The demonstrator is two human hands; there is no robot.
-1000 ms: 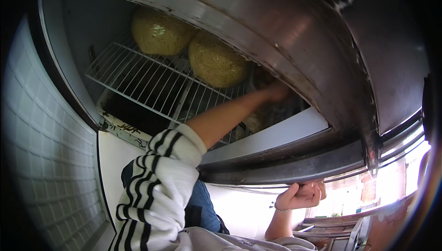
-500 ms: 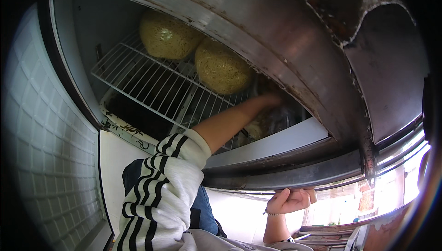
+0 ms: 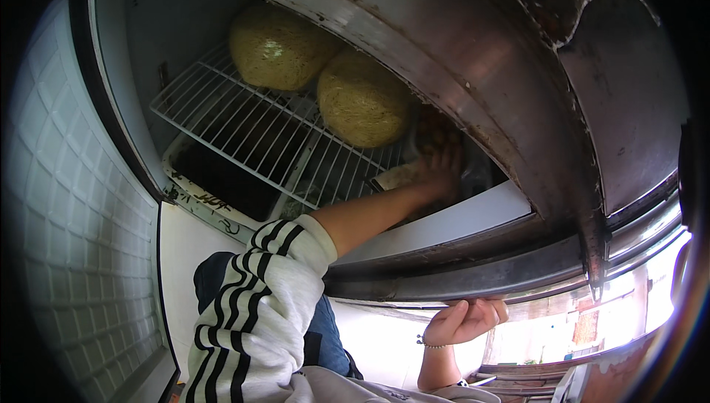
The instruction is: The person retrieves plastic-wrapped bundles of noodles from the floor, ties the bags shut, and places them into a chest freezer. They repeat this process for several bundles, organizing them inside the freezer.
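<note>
My left hand (image 3: 442, 172) reaches deep into a refrigerated cabinet, in shadow at the right end of a white wire shelf (image 3: 244, 133). Its fingers look stretched out and somewhat apart, over dim clear plastic bags (image 3: 477, 175). A pale, flat-looking piece (image 3: 399, 177) lies right beside the wrist; its kind is unclear. Two big clear bags packed with yellowish, crinkly noodle-like food, one farther left (image 3: 277, 48) and one nearer the hand (image 3: 364, 100), sit on the shelf. My right hand (image 3: 466, 320), wearing a beaded bracelet, has its fingers curled against the metal counter edge (image 3: 473, 273).
An open white quilted-pattern door (image 3: 89, 225) stands at the left. Below the shelf is a white-rimmed tub (image 3: 171, 163) with dark contents. The worn metal counter (image 3: 414, 26) overhangs the cabinet opening from above and to the right.
My left hand has shifted slightly nearer, and its fingers now show more clearly. The pale piece by the wrist has come into view. My right hand stays at the counter edge.
</note>
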